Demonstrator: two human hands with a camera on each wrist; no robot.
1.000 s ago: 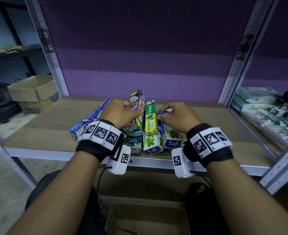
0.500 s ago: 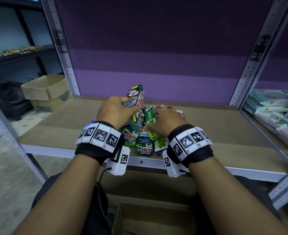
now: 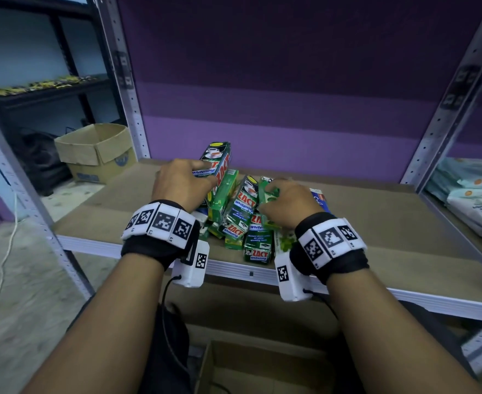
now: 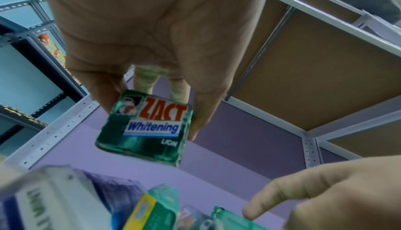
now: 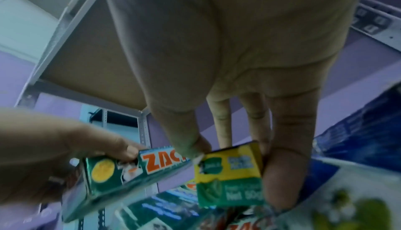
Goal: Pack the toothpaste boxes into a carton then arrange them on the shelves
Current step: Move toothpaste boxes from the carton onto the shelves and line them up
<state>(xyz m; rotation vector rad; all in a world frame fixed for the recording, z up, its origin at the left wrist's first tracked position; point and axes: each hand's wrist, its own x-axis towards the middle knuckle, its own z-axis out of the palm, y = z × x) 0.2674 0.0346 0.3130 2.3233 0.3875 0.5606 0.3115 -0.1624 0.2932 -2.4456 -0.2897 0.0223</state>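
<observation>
Two hands work a loose heap of toothpaste boxes (image 3: pixel 245 223) near the front edge of the brown board shelf (image 3: pixel 376 223) in the head view. The left hand (image 3: pixel 181 184) grips a dark green rectangular ZACT Whitening carton box (image 3: pixel 215 163), tilted up above the heap; the right hand (image 3: pixel 288 203) curls round a small green box (image 3: pixel 267 191). Below the shelf an open brown cardboard carton (image 3: pixel 262 371) waits. Several boxes lean on one another right at the shelf's lip, so I judge that pulling one out could tip its neighbours over the edge, past the carton.

From the left wrist, the ZACT box (image 4: pixel 145 127) is seen end-on, pinched between thumb and fingers near its end only. A hold so close to one end may let it swing or slip. The carton is out of sight here.

From the right wrist, the small box shows a yellow-and-green end face (image 5: pixel 230 175) that the head view hides, held between thumb and fingertips (image 5: pixel 279 182). The left hand's ZACT box (image 5: pixel 121 178) lies just beside it, nearly touching, so the two boxes could knock together as they are lifted.
</observation>
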